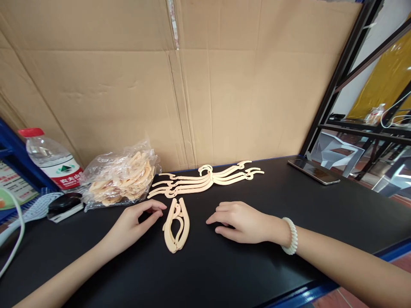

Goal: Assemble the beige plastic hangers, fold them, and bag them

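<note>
A folded beige plastic hanger [185, 231] lies on the black table between my hands, its arms drawn together into a narrow oval. My left hand [135, 218] is just left of it, fingers loosely curved, thumb and index tips a little apart, with nothing in them. To the right, my right hand [239, 220] rests on the table with fingers loosely stretched and holds nothing; a pale beaded bracelet [291, 236] circles that wrist. Behind the folded hanger, several unfolded hangers [189, 185] overlap in a row, arms spread left and right.
A clear plastic bag of folded hangers [125, 179] sits at the back left. Beside it are a water bottle [53, 158], a black rounded object [66, 204] and a hairbrush [41, 206]. A phone [313, 172] lies back right. Cardboard [224, 94] walls the table's rear.
</note>
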Demonstrator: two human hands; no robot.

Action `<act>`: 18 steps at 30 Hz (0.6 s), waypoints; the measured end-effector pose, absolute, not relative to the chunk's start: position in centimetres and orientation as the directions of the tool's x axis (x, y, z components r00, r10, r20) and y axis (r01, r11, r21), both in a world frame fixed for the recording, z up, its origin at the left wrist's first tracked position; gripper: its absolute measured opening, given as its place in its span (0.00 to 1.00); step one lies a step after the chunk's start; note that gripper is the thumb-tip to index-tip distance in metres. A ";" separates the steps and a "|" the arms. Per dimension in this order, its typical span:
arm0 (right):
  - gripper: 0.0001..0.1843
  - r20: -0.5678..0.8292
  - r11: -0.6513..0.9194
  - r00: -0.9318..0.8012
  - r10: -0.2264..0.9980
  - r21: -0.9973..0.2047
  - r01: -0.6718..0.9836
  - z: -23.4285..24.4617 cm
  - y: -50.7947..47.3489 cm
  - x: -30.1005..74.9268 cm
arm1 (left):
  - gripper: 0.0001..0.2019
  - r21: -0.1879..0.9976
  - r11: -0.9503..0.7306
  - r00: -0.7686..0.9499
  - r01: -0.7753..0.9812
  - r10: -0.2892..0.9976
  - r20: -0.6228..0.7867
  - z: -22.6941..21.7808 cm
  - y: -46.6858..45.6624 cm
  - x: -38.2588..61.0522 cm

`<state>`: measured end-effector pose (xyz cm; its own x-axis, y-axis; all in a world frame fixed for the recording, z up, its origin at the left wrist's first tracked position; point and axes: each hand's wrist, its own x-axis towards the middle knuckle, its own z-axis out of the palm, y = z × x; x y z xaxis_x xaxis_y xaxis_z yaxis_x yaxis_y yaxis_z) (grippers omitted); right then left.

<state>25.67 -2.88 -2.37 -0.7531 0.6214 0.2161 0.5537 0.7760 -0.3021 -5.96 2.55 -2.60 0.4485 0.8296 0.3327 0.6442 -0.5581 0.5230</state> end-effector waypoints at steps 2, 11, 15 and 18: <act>0.15 0.217 0.776 -0.753 0.621 -0.307 0.551 -2.4 -2.9 25.7 | 0.20 0.520 -0.559 0.449 0.646 0.829 0.333 -2.6 2.5 -5.9; 0.14 0.236 0.775 -0.745 0.624 -0.307 0.552 -2.5 -2.8 25.7 | 0.20 0.528 -0.560 0.452 0.639 0.828 0.331 -2.4 2.3 -5.8; 0.14 0.235 0.770 -0.740 0.631 -0.309 0.558 -2.6 -2.7 25.7 | 0.20 0.533 -0.560 0.453 0.635 0.828 0.330 -2.6 2.4 -5.9; 0.14 0.239 0.770 -0.738 0.631 -0.309 0.558 -2.5 -2.7 25.7 | 0.19 0.527 -0.565 0.454 0.635 0.825 0.337 -2.8 2.6 -6.0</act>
